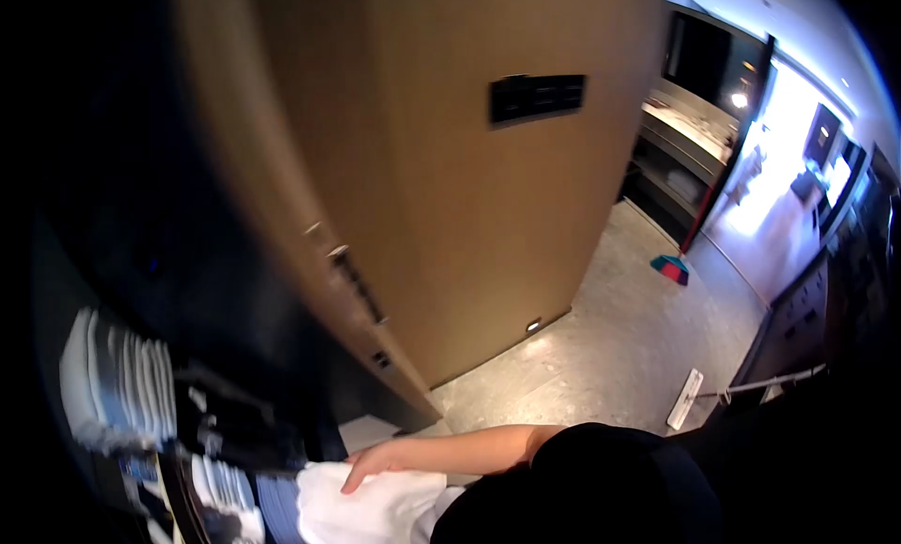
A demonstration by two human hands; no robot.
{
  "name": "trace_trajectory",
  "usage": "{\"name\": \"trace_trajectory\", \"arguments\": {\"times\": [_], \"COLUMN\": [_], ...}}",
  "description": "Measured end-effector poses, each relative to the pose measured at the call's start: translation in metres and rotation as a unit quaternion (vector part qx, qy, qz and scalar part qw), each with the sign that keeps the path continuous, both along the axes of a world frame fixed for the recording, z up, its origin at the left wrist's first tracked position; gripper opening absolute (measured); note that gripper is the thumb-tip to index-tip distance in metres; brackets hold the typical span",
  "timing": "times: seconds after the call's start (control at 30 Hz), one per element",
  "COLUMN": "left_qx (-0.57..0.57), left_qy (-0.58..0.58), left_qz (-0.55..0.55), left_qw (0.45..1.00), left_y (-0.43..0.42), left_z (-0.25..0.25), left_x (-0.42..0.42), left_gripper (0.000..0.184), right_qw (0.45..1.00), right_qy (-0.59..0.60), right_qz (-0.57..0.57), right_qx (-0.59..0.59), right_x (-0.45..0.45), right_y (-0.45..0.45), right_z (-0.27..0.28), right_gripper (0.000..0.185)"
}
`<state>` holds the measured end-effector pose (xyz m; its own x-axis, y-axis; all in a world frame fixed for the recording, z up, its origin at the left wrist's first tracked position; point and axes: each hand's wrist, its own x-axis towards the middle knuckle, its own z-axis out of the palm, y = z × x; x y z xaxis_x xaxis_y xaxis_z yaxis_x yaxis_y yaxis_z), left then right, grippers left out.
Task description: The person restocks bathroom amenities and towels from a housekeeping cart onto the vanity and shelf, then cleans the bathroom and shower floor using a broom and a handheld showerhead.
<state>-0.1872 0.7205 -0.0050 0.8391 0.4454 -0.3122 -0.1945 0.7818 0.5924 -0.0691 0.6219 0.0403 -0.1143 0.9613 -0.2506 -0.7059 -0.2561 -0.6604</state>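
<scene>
My right hand [374, 461] reaches across to the left at the bottom of the view. It is closed on a white towel [366, 506], with the thumb lying over the cloth and the other fingers mostly hidden. Beside this towel is a blue-grey folded cloth [278, 506], and further left are more folded white and pale blue cloths [223, 488]. Above them stands a stack of folded white towels [117, 380] at the left edge. My left hand does not show.
A tall wooden door [469, 215] with a black plate [537, 99] fills the middle. A broom [670, 268] with a teal and red head and a flat white mop [686, 399] rest on the floor [554, 384]. Behind is a counter [690, 131] with shelves.
</scene>
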Motion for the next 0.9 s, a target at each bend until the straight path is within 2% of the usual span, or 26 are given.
{"name": "trace_trajectory", "arguments": {"times": [0.17, 0.27, 0.3, 0.33, 0.37, 0.4, 0.47, 0.5, 0.57, 0.6, 0.67, 0.7, 0.73, 0.77, 0.8, 0.87, 0.9], "left_qx": [0.024, 0.013, 0.003, -0.008, -0.019, -0.035, -0.061, -0.07, -0.068, -0.063, -0.048, -0.037, -0.024, -0.011, -0.011, 0.189, 0.225], "left_qy": [-0.003, -0.011, -0.013, -0.018, -0.023, -0.028, -0.056, -0.08, -0.141, -0.172, -0.237, -0.265, -0.299, -0.352, -0.374, -0.504, -0.527], "left_qz": [-0.027, 0.008, 0.041, 0.077, 0.122, 0.17, 0.249, 0.286, 0.344, 0.367, 0.396, 0.395, 0.384, 0.344, 0.35, 0.152, 0.107], "left_qw": [0.999, 1.0, 0.999, 0.997, 0.992, 0.984, 0.965, 0.952, 0.926, 0.912, 0.886, 0.879, 0.873, 0.871, 0.859, 0.829, 0.813], "left_y": [-0.066, -0.081, -0.083, -0.085, -0.089, -0.095, -0.099, -0.095, -0.066, -0.045, 0.011, 0.039, 0.063, 0.082, 0.089, 0.111, 0.125], "left_z": [0.015, 0.015, 0.011, 0.009, 0.006, 0.004, 0.001, 0.001, -0.003, -0.002, 0.006, 0.012, 0.016, 0.021, 0.029, -0.015, -0.018], "left_x": [0.049, 0.033, 0.014, -0.003, -0.026, -0.05, -0.084, -0.1, -0.135, -0.147, -0.179, -0.184, -0.197, -0.217, -0.231, -0.268, -0.285], "left_gripper": [0.046, 0.045, 0.045, 0.045, 0.045, 0.045, 0.045, 0.045, 0.044, 0.044, 0.044, 0.044, 0.044, 0.041, 0.044, 0.052, 0.056], "right_qw": [0.99, 0.975, 0.979, 0.977, 0.99, 0.986, 0.981, 0.974, 0.956, 0.947, 0.919, 0.904, 0.891, 0.868, 0.839, 0.802, 0.739], "right_qy": [-0.098, -0.179, -0.171, -0.207, -0.138, -0.131, -0.107, -0.108, -0.035, 0.006, 0.003, 0.051, -0.022, -0.112, -0.202, -0.308, -0.37], "right_qz": [-0.064, -0.095, -0.093, -0.015, -0.004, 0.008, 0.139, 0.179, 0.259, 0.28, 0.364, 0.39, 0.428, 0.457, 0.479, 0.472, 0.525], "right_qx": [-0.08, -0.087, -0.054, -0.046, 0.01, 0.103, 0.088, 0.083, 0.137, 0.159, 0.154, 0.17, 0.152, 0.155, 0.162, 0.196, 0.202], "right_x": [0.018, 0.014, 0.006, 0.006, -0.013, -0.034, -0.06, -0.078, -0.11, -0.12, -0.158, -0.152, -0.157, -0.171, -0.184, -0.21, -0.218], "right_y": [-0.041, -0.027, -0.024, -0.012, -0.004, -0.008, 0.006, 0.017, 0.023, 0.033, 0.082, 0.101, 0.113, 0.133, 0.158, 0.182, 0.21], "right_z": [0.009, 0.014, 0.028, 0.038, 0.046, 0.063, 0.099, 0.1, 0.12, 0.122, 0.085, 0.07, 0.067, 0.044, 0.024, 0.008, -0.003], "right_gripper": [0.053, 0.053, 0.037, 0.026, 0.023, 0.02, 0.037, 0.049, 0.058, 0.061, 0.065, 0.065, 0.065, 0.066, 0.067, 0.061, 0.047]}}
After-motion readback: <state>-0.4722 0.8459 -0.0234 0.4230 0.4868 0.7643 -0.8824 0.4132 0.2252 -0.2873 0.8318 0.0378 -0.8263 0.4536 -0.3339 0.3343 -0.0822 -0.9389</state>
